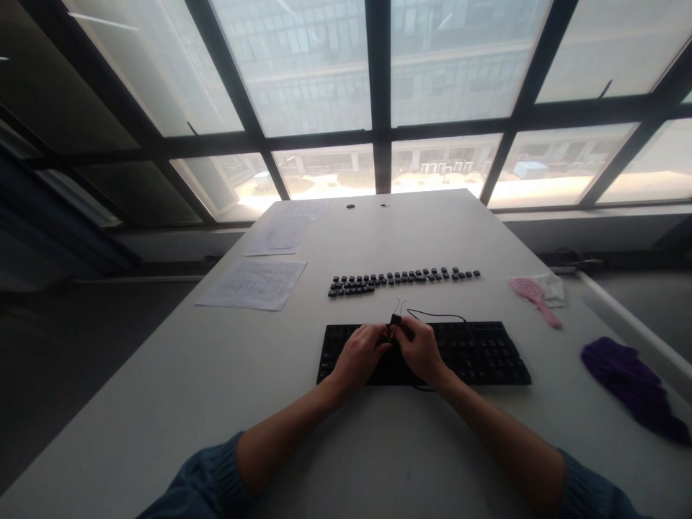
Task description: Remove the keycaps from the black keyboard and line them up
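Note:
A black keyboard (476,353) lies across the middle of a white table (162,404). Both my hands meet over its left half. My left hand (360,353) and my right hand (419,349) pinch a small black keycap puller (396,319) with thin wire loops sticking up between them. Whether a keycap sits in the puller is hidden. Beyond the keyboard, several loose black keycaps (400,280) lie in rows. A thin black cable (437,315) curves from the keyboard's far edge.
Printed paper sheets (254,283) lie at the table's left, more sheets (281,234) farther back. A pink brush (533,295) and a purple cloth (632,382) rest at the right. Large windows stand beyond the table's far edge.

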Demonstrator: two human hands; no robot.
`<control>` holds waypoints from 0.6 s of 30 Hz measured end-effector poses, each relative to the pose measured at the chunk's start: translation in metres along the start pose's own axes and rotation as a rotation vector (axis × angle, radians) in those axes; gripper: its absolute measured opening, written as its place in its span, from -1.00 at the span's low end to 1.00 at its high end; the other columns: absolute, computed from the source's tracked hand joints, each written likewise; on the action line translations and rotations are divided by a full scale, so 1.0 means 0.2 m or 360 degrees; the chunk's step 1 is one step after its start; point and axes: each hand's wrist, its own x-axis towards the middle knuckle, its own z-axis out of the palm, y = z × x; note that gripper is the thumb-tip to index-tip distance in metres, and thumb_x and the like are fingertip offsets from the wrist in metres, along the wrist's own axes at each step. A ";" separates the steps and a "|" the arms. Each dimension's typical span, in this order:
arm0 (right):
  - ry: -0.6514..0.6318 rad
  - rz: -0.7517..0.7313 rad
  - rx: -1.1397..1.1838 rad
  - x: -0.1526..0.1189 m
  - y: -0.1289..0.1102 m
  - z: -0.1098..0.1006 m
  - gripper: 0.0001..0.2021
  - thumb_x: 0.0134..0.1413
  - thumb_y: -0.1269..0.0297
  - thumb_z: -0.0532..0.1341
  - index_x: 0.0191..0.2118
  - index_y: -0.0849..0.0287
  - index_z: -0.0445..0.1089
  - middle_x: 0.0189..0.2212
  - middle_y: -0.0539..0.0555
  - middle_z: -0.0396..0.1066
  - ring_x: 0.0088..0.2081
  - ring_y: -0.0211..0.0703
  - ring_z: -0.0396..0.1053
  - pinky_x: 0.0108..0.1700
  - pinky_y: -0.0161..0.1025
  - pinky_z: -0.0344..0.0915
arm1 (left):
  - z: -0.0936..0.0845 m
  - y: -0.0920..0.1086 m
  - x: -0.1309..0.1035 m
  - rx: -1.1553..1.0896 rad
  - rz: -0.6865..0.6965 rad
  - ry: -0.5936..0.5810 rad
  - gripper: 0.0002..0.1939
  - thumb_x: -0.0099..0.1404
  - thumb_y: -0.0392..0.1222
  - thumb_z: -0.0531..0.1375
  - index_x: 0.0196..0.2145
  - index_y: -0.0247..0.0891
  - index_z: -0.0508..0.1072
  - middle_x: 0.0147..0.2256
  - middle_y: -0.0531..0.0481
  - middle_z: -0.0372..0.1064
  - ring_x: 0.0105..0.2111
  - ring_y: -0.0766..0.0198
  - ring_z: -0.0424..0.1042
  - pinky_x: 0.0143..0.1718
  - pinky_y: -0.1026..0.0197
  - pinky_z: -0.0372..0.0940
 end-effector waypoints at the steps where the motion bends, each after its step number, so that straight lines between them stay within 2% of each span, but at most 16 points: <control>1: 0.0019 0.0021 0.0003 0.00 0.00 0.00 -0.81 0.22 0.28 0.16 -0.44 0.16 0.36 -0.53 0.02 0.37 -0.45 -0.16 0.28 -0.37 -0.24 0.19 | 0.00 0.00 0.00 0.0046 0.0049 -0.0027 -0.80 0.33 -0.30 0.20 -0.09 -0.18 0.36 -0.17 -0.04 0.41 -0.13 0.14 0.39 -0.07 0.08 0.33; 4: 0.0042 0.0056 -0.0009 0.01 0.00 0.00 -0.79 0.21 0.28 0.17 -0.47 0.16 0.32 -0.55 0.00 0.34 -0.48 -0.19 0.26 -0.40 -0.26 0.15 | 0.00 0.00 0.01 0.0181 0.0166 -0.0072 -0.81 0.35 -0.32 0.16 -0.09 -0.16 0.40 -0.13 -0.05 0.40 -0.12 0.15 0.38 -0.03 0.06 0.31; 7: 0.0011 0.0072 0.0007 0.01 0.00 0.00 -0.80 0.21 0.29 0.16 -0.45 0.16 0.33 -0.53 0.00 0.38 -0.47 -0.18 0.29 -0.38 -0.26 0.17 | -0.01 0.01 0.00 0.0232 0.0189 -0.0022 -0.85 0.35 -0.30 0.17 -0.13 -0.18 0.44 -0.12 -0.07 0.37 -0.11 0.14 0.35 -0.03 0.06 0.31; 11: 0.0022 0.0127 0.0127 0.01 0.00 0.01 -0.81 0.23 0.28 0.15 -0.42 0.16 0.34 -0.52 0.01 0.42 -0.46 -0.17 0.37 -0.37 -0.27 0.22 | -0.09 0.05 0.04 0.0174 0.0130 0.0058 -0.89 0.33 -0.24 0.21 -0.17 -0.19 0.46 -0.11 -0.08 0.34 -0.09 0.13 0.32 0.00 0.06 0.30; 14: 0.0038 0.0119 0.0140 0.01 0.00 0.01 -0.81 0.24 0.26 0.16 -0.42 0.16 0.35 -0.52 0.02 0.44 -0.46 -0.15 0.39 -0.36 -0.26 0.23 | -0.19 0.03 0.15 0.0174 0.0046 0.0182 -0.89 0.32 -0.20 0.23 -0.18 -0.18 0.49 -0.13 -0.06 0.34 -0.07 0.12 0.30 0.03 0.04 0.27; 16: 0.0030 0.0112 0.0134 0.01 0.00 0.00 -0.80 0.23 0.26 0.16 -0.42 0.16 0.36 -0.52 0.02 0.44 -0.46 -0.15 0.38 -0.36 -0.26 0.23 | -0.23 -0.03 0.27 0.0242 0.0033 0.0230 -0.90 0.30 -0.17 0.26 -0.21 -0.17 0.53 -0.14 -0.06 0.34 -0.07 0.11 0.29 0.05 0.01 0.24; 18: 0.0018 0.0119 0.0131 0.01 0.00 0.00 -0.81 0.23 0.26 0.16 -0.41 0.16 0.36 -0.52 0.02 0.44 -0.46 -0.15 0.38 -0.36 -0.26 0.23 | -0.23 -0.12 0.40 0.0331 0.0025 0.0255 -0.92 0.27 -0.18 0.29 -0.26 -0.16 0.57 -0.14 -0.07 0.34 -0.08 0.10 0.27 0.05 -0.01 0.23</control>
